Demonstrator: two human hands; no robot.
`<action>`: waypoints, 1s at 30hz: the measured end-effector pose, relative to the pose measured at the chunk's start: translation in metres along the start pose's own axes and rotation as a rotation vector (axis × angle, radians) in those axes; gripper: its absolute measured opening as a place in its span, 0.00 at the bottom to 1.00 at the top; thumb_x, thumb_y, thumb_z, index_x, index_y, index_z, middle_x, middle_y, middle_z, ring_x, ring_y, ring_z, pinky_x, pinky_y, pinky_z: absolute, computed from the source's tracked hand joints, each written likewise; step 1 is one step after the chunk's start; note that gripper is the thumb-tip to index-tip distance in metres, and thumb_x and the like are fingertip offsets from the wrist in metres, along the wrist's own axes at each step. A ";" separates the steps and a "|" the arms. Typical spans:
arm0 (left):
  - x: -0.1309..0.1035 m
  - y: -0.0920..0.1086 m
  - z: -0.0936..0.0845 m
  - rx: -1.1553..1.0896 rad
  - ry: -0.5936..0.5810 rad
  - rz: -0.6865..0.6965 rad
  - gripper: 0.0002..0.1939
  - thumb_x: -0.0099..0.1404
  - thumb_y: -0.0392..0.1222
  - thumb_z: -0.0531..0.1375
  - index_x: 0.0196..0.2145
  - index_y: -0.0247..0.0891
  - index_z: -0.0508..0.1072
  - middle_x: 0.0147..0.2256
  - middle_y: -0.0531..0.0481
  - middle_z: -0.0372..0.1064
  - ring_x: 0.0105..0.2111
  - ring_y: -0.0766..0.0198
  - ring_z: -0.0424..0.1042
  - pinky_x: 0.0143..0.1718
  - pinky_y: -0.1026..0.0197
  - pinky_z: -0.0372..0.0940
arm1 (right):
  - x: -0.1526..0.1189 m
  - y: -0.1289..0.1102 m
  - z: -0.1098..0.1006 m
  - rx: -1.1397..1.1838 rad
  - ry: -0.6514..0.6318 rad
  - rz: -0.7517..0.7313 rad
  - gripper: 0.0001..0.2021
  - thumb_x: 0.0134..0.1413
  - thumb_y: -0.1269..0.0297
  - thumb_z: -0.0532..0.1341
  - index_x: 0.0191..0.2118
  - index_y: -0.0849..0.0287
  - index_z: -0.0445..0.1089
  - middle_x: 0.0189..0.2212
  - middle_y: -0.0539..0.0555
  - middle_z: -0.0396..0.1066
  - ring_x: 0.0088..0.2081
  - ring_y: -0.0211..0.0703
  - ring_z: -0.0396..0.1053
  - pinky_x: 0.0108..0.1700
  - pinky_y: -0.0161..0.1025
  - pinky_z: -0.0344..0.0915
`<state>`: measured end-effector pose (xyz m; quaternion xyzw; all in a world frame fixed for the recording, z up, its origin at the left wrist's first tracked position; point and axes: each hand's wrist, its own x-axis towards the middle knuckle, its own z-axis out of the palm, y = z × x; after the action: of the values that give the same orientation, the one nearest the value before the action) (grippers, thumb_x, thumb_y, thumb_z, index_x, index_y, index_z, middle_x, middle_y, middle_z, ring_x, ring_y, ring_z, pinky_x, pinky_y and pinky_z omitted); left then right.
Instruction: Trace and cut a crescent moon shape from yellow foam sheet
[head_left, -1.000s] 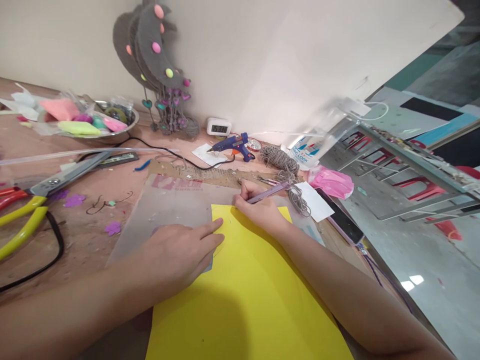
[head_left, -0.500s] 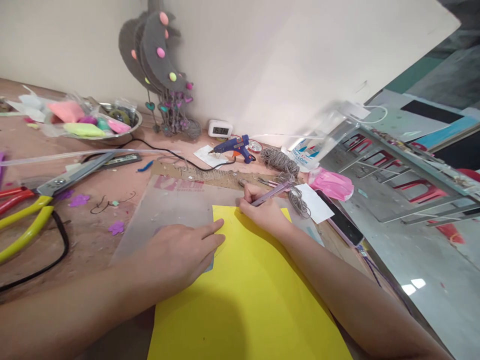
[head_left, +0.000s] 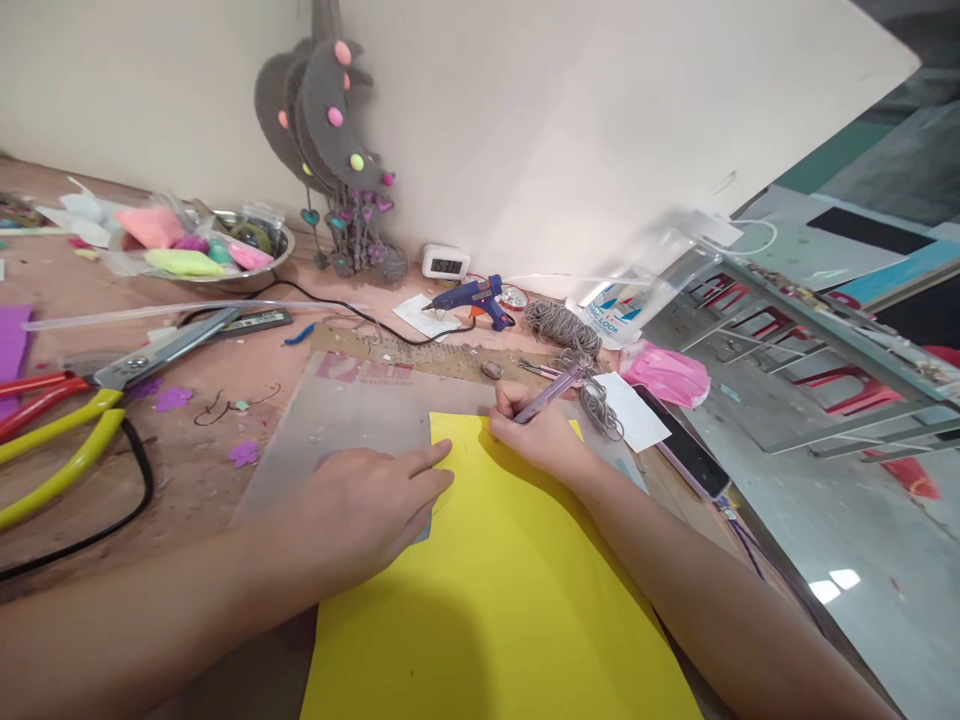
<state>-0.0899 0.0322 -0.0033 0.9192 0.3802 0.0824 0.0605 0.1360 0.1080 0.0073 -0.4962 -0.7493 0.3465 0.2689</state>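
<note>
Okay, yellow sheet: I fear skidding if left pressure eases.
Left hand: extended, nothing visibly gripped.
Right hand: pinching purple pen, sheet's 12 o'clock.

A yellow sheet of paper and a light purple pen at its far edge.
The paper is bright, plain and uncut along what shows, lying flat with both far corners in sight and its near edge out of view; a soft shadow darkens its near left part, where one small dark speck shows. The left hand rests fingertips on its far left side, and the right arm crosses its right edge. The pen, slim and straight, leans in the right hand, upper end toward the far right, lower end down over the paper's far part; fingers hide whether the tip touches.
</note>
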 end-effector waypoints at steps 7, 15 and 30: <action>0.000 0.001 -0.004 -0.031 -0.012 -0.003 0.15 0.68 0.36 0.51 0.47 0.44 0.73 0.60 0.50 0.64 0.32 0.59 0.78 0.31 0.57 0.70 | -0.004 -0.001 -0.006 0.026 -0.083 0.047 0.13 0.42 0.71 0.56 0.20 0.56 0.47 0.18 0.43 0.46 0.21 0.32 0.47 0.24 0.34 0.44; 0.002 0.007 -0.007 0.057 -0.050 -0.023 0.18 0.69 0.36 0.50 0.53 0.42 0.71 0.62 0.48 0.61 0.35 0.57 0.79 0.32 0.56 0.72 | -0.005 -0.016 -0.033 0.086 0.114 0.035 0.14 0.51 0.55 0.61 0.25 0.58 0.62 0.18 0.45 0.58 0.20 0.33 0.54 0.23 0.34 0.50; 0.001 0.008 -0.004 0.024 -0.031 -0.091 0.21 0.72 0.42 0.45 0.55 0.42 0.71 0.61 0.51 0.61 0.40 0.54 0.79 0.35 0.53 0.73 | -0.021 0.009 -0.002 -0.006 0.205 0.079 0.12 0.48 0.66 0.57 0.22 0.56 0.51 0.19 0.43 0.52 0.22 0.34 0.52 0.25 0.34 0.47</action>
<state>-0.0842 0.0280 0.0018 0.9029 0.4214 0.0607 0.0594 0.1501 0.0916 0.0008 -0.5589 -0.6987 0.3023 0.3287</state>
